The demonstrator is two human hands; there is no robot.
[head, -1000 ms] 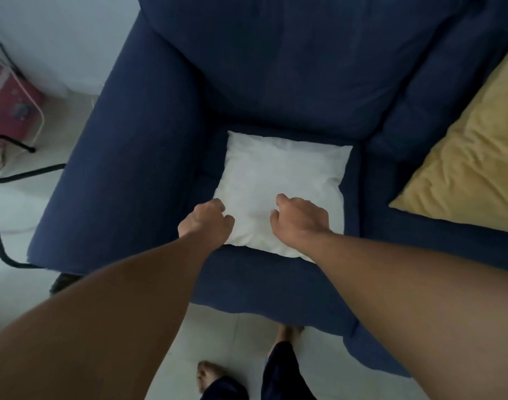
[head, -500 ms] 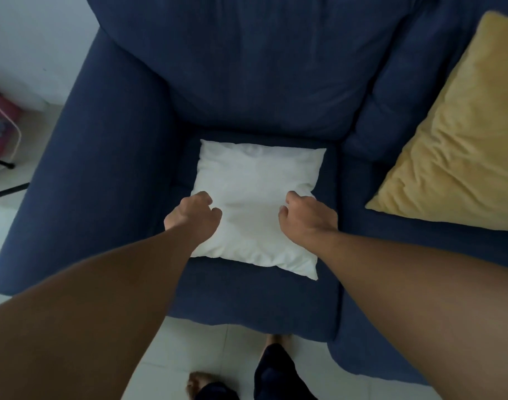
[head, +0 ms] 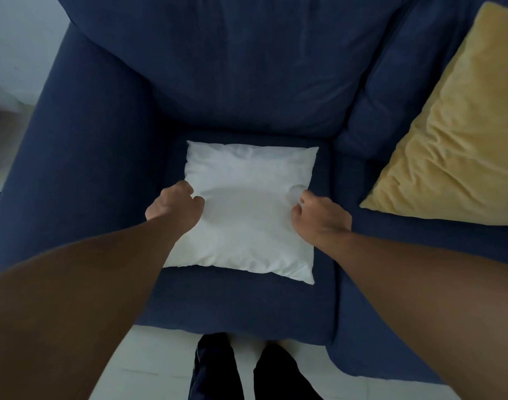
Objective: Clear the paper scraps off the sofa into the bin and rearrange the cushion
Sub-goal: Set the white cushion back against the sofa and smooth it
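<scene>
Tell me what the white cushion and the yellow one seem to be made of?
Square white cushion: plain matte cloth, probably soft filling, since it dimples under the hands. Large yellow cushion: slightly glossy wrinkled fabric, maybe velvet or satin.

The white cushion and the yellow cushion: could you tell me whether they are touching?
Apart. In the head view a strip of blue sofa seat shows plainly between the white cushion and the yellow cushion.
</scene>
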